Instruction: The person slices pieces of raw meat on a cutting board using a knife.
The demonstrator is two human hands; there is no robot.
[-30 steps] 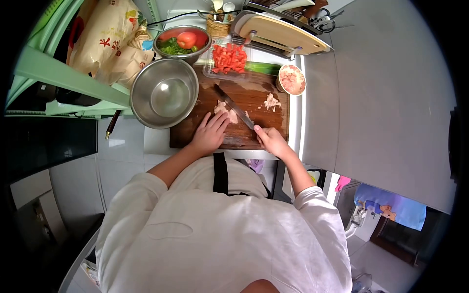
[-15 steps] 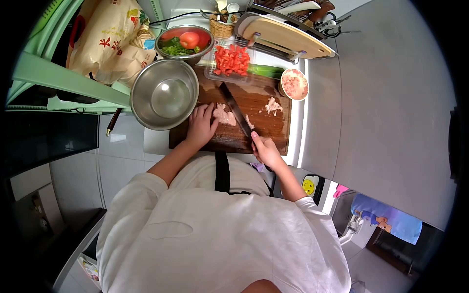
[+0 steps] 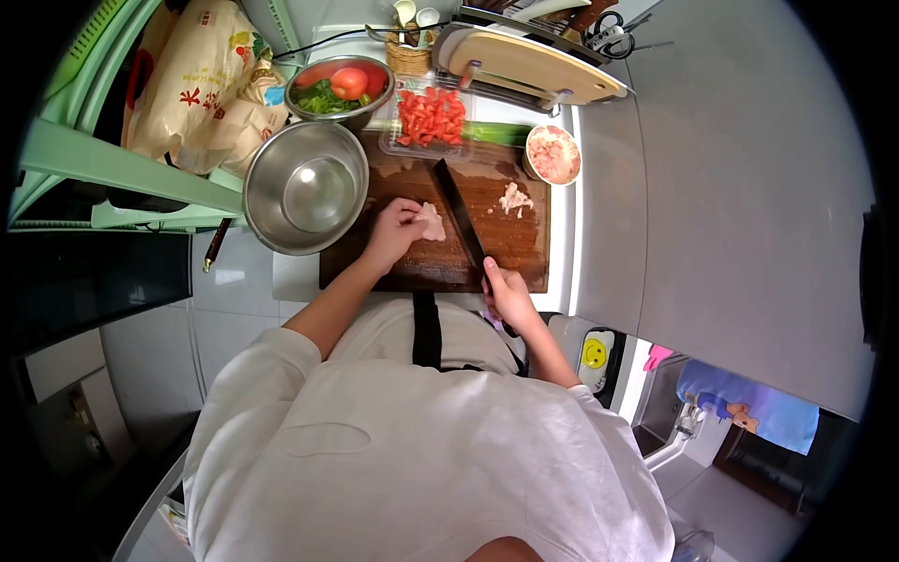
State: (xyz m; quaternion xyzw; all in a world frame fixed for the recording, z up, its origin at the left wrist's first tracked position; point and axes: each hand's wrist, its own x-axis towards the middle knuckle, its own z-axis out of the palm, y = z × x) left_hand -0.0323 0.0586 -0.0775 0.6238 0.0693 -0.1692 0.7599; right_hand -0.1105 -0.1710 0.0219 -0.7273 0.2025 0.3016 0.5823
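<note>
My right hand is closed round the handle of a long kitchen knife, whose blade points away from me over the wooden cutting board. Left of the blade, my left hand pinches the edge of a piece of pale pink raw meat. A small heap of chopped meat lies on the board to the right of the knife. Beyond it, at the board's far right corner, stands a round tub of cut pink meat.
A large steel bowl overlaps the board's left side. Behind it, a smaller bowl holds a tomato and greens. Diced tomato fills a clear tray beside a green stalk. A cutting-board rack stands at the back.
My left hand has gone from lying beside the meat to pinching its edge, and the piece looks more bunched up. The knife has shifted slightly within my right hand's grip area, still held.
</note>
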